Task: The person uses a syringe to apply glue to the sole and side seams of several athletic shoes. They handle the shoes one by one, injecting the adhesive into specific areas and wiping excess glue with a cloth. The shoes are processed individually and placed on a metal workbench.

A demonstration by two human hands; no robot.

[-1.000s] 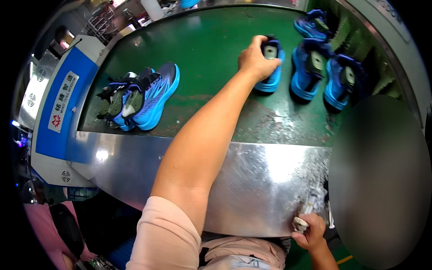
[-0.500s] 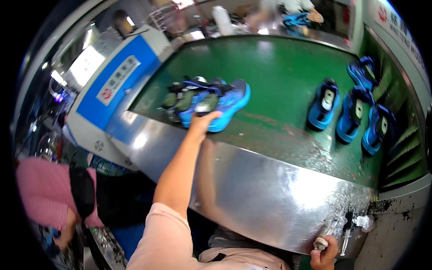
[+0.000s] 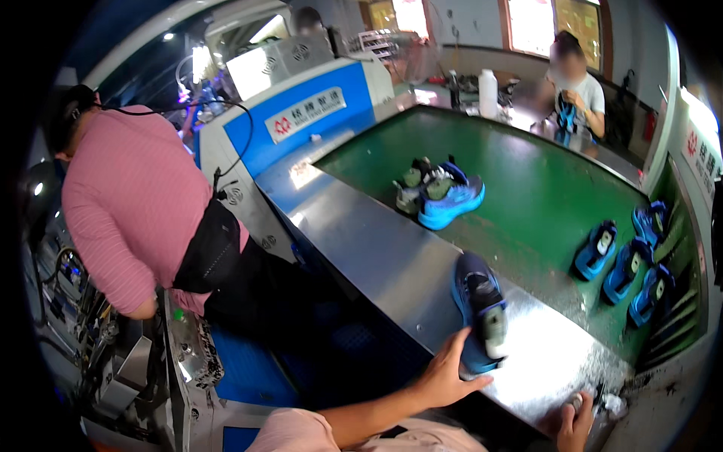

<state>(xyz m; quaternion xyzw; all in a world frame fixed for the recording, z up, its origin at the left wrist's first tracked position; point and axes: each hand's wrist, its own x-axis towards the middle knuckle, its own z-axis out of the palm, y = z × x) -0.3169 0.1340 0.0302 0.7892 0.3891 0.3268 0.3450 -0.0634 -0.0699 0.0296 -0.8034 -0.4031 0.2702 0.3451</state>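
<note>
A dark navy and bright blue sports shoe (image 3: 468, 299) lies on the metal edge of the bench in front of me, sole down, its toe away from me. My left hand (image 3: 446, 374) is at its heel, fingers stretched and thumb apart; fingertips and thumb reach the shoe's lower side without wrapping round it. Near the bench's right end, my right hand (image 3: 576, 423) is closed on a small pale lump (image 3: 578, 402), mostly hidden by the fingers. Beyond, a small group of blue shoes (image 3: 452, 203) sits on the green belt (image 3: 520, 200).
Several blue shoes (image 3: 635, 260) stand at the belt's right, beside a green strip curtain (image 3: 678, 301). White scraps (image 3: 614, 407) lie by my right hand. A person in pink (image 3: 143, 196) stands at left. Across the belt, another person (image 3: 576, 94) handles a shoe near a white bottle (image 3: 488, 94).
My left hand has brought one shoe from the group on the belt to the metal edge near me, and its fingers have spread. My view has swung left. The right hand keeps its pale lump.
</note>
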